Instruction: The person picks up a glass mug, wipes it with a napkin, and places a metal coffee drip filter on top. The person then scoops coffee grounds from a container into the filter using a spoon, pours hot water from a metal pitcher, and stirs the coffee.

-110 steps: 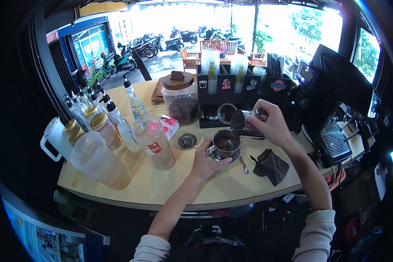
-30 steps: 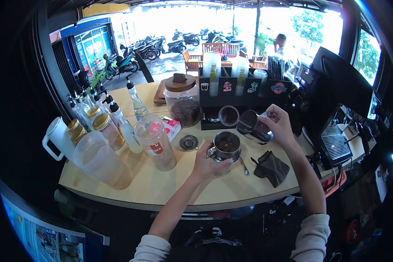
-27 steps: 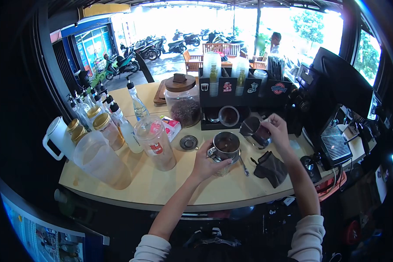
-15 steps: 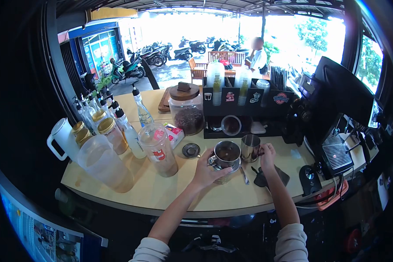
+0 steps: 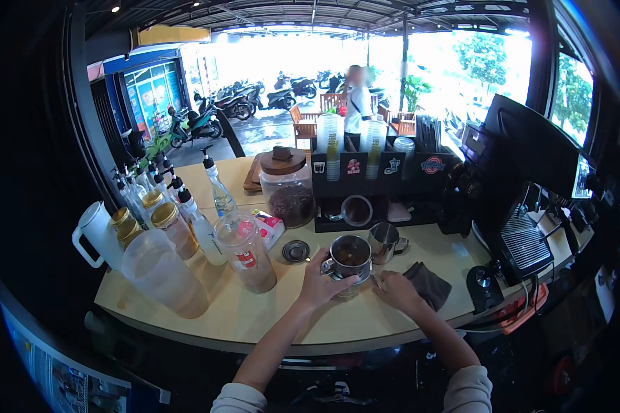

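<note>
My left hand [image 5: 316,281] is wrapped around the side of a metal drip coffee filter [image 5: 350,253], which sits on a glass [image 5: 346,294] mostly hidden below it. Dark liquid shows inside the filter. Just right of it, my right hand [image 5: 397,290] is low over the counter, its fingers pinched on a small metal spoon [image 5: 376,281] that is largely covered. A steel pitcher [image 5: 383,242] stands behind my right hand, its handle turned to the right. The round metal filter lid [image 5: 295,251] lies flat to the left of the filter.
Left on the counter [image 5: 310,323] stand a plastic jug [image 5: 165,275], a tall clear container [image 5: 246,255] and several pump bottles. A dark cloth [image 5: 430,283] lies right, beside an espresso machine [image 5: 523,199]. Behind are a bean jar [image 5: 286,193] and cup organizer [image 5: 379,165].
My right hand has let go of the pitcher's handle and come down left to the spoon. My left hand stays on the filter. The person outside has moved.
</note>
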Available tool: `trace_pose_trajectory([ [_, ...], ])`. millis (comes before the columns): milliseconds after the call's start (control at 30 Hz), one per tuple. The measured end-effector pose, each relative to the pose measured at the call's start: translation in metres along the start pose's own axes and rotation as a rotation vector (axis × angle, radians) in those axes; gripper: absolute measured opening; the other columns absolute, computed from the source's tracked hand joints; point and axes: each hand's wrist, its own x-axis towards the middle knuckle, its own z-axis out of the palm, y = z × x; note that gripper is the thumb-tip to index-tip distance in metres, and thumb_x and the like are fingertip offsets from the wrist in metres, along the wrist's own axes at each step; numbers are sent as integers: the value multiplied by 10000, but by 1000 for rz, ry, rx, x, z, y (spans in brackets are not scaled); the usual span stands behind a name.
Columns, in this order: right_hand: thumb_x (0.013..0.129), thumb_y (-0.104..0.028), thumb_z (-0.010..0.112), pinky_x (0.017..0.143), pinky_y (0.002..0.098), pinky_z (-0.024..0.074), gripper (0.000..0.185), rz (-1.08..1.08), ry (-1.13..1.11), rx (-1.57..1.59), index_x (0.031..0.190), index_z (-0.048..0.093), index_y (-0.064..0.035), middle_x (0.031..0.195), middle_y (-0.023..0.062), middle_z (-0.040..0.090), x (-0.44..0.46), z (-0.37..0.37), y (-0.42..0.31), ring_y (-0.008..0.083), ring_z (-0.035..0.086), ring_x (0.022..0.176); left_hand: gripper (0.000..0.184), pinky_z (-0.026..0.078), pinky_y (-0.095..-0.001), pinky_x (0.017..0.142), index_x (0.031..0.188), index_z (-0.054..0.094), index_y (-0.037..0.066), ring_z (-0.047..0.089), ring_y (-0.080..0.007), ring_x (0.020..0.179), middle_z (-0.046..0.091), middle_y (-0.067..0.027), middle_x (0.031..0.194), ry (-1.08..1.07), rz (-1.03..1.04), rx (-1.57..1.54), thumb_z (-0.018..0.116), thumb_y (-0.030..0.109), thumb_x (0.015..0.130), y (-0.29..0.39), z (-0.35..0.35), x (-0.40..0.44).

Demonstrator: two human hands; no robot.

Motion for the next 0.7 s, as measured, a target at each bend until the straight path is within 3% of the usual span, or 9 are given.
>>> trace_pose_trajectory([
  [133,834,-162,538,702,462,524,197,45,29,-48,875,541,31,874,232,628,5,25,4,377,642,811,626,481,-326,892,1152,547,18,606,-180,1007,622,-86,1049,14,-5,-39,846,198,633,-4,1,0],
  [333,874,-133,475,602,489,519,153,125,61,-151,863,506,16,759,214,636,0,-1,-1,400,638,691,627,485,-326,896,1152,546,22,611,-182,1002,624,-83,1049,1,8,-6,848,205,634,1,-1,0],
  [400,895,-96,467,609,399,519,164,142,158,-40,923,551,42,722,202,624,-2,-39,-11,313,652,664,630,486,-324,896,1151,544,24,612,-181,1000,625,-84,1049,-1,5,-2,849,207,631,5,-1,1],
  [433,895,-96,467,609,399,519,164,147,152,-39,923,551,42,722,202,624,-4,-57,-18,313,652,664,633,488,-323,896,1150,543,26,613,-180,999,626,-85,1049,-5,10,4,851,209,629,6,0,1],
  [500,886,-95,560,547,338,463,113,104,381,388,908,579,15,663,152,604,-4,-93,-35,244,603,572,639,489,-322,894,1153,540,28,614,-182,998,627,-88,1048,-5,5,43,852,210,626,3,-2,1],
  [533,886,-95,560,547,338,463,113,107,379,387,908,579,15,663,152,604,-4,-103,-40,244,603,572,645,491,-321,892,1155,537,29,615,-183,997,628,-90,1047,-2,6,86,853,212,624,1,-2,1],
  [600,830,-69,654,519,299,415,92,-123,508,474,839,598,4,654,117,596,-2,-118,-50,196,550,535,646,491,-323,893,1156,534,30,615,-185,999,629,-91,1047,-2,0,71,853,210,623,0,-2,1],
  [700,820,-84,672,534,298,440,102,-198,460,419,828,618,3,666,111,610,3,-132,-68,196,574,550,648,489,-327,897,1156,531,30,615,-190,1004,630,-93,1047,-2,-10,44,852,208,622,3,-1,2],
])
